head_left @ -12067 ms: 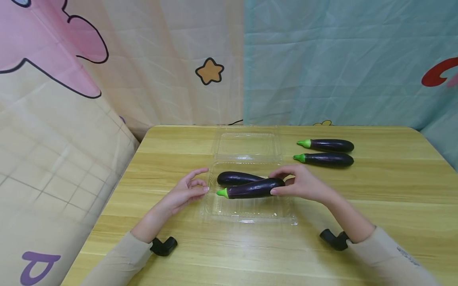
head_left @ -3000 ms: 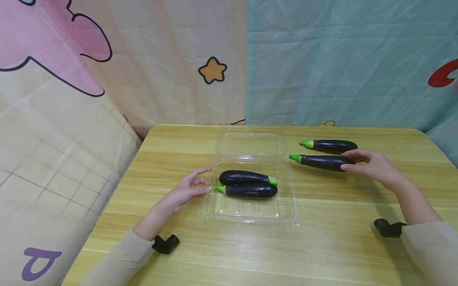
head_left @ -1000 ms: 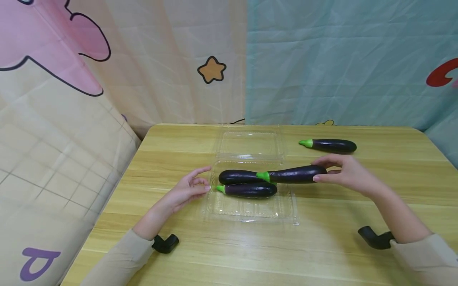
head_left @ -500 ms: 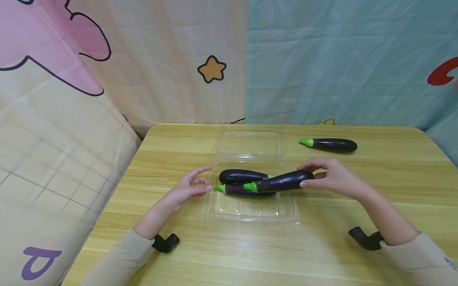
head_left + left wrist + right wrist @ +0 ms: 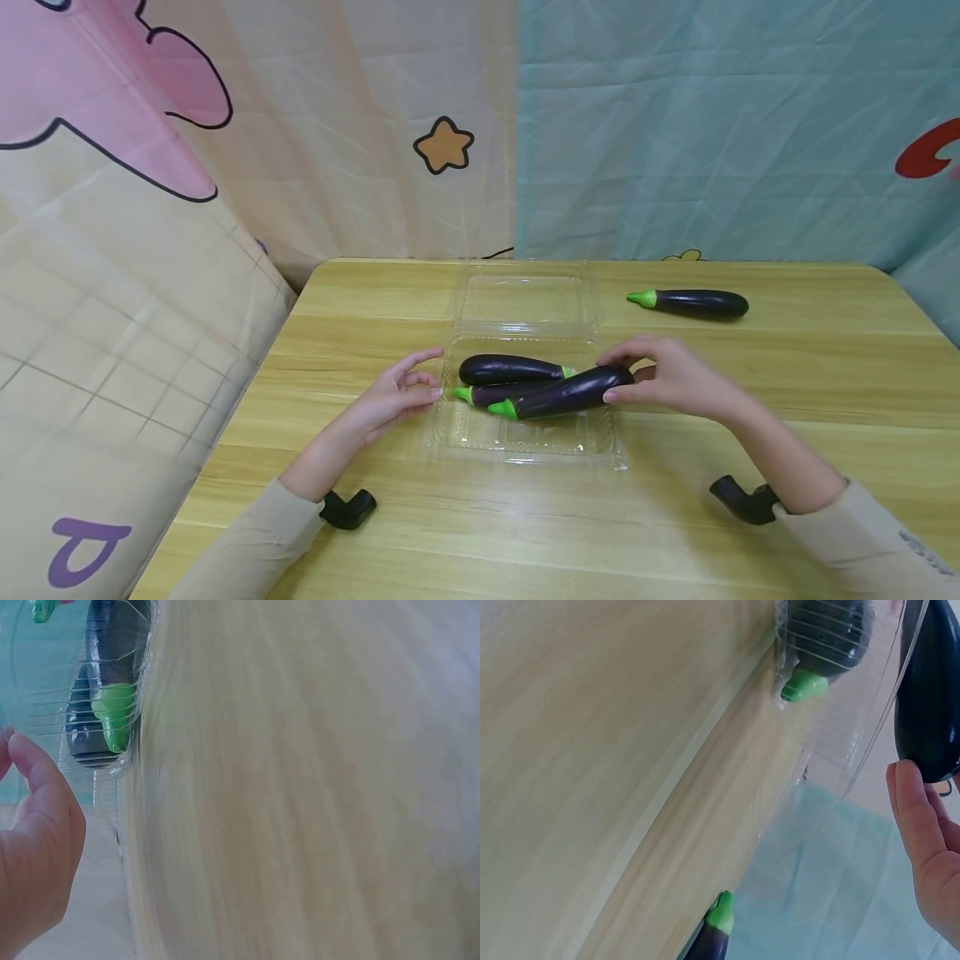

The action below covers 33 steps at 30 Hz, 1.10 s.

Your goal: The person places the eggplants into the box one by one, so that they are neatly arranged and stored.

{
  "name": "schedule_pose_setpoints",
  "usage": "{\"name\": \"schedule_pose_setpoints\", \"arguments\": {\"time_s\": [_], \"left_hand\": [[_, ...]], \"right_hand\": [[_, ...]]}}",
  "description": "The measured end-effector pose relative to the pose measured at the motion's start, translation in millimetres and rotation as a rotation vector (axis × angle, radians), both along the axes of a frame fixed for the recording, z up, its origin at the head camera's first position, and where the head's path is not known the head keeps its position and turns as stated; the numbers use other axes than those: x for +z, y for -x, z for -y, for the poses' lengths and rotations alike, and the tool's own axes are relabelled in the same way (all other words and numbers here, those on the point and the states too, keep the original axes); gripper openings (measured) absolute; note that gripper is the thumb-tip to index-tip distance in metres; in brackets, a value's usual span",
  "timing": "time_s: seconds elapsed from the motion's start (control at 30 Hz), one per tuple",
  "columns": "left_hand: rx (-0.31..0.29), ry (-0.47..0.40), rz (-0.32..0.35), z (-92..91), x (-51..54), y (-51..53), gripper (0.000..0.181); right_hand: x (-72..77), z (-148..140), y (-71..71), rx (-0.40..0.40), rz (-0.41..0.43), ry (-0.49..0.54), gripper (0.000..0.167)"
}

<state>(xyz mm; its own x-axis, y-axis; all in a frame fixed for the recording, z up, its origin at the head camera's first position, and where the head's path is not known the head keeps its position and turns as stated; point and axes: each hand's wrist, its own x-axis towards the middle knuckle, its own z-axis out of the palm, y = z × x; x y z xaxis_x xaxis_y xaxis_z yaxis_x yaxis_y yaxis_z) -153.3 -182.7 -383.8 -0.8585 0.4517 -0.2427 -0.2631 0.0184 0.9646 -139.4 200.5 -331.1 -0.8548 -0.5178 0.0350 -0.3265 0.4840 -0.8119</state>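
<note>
Hands (image 5: pixel 666 377), two: right pinches one eggplant (image 5: pixel 564 395); one container (image 5: pixel 467 435) holds two, table (image 5: pixel 487 533) one.

Clamshell base (image 5: pixel 480 437) on table (image 5: pixel 465 533), lid (image 5: pixel 521 300) behind it, curtain (image 5: pixel 637 150) behind table.
In base: rear eggplant (image 5: pixel 510 369), front eggplant (image 5: pixel 491 395) just before it. Held eggplant (image 5: pixel 566 395) slants over front one, contact unclear, stem end front-left, other end at right in right hand (image 5: pixel 667 379). Left hand (image 5: pixel 390 406) just beside base's left edge, touch unclear. Loose eggplant (image 5: pixel 693 303) on table, right of lid, behind right hand, well apart.
</note>
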Motion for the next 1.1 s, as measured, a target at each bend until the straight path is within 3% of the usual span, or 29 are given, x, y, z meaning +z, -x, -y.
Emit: {"name": "schedule_pose_setpoints", "arguments": {"time_s": [0.27,1.1], "left_hand": [[-0.004,-0.009,-0.003,0.2,-0.5,-0.5,0.068],[0.005,-0.006,-0.001,-0.1,-0.8,0.2,0.067]], "right_hand": [[-4.6,12.7,-1.2,0.04,-0.023,-0.027,0.04],[-18.8,48.1,-9.6,0.058,-0.304,-0.262,0.034]]}}
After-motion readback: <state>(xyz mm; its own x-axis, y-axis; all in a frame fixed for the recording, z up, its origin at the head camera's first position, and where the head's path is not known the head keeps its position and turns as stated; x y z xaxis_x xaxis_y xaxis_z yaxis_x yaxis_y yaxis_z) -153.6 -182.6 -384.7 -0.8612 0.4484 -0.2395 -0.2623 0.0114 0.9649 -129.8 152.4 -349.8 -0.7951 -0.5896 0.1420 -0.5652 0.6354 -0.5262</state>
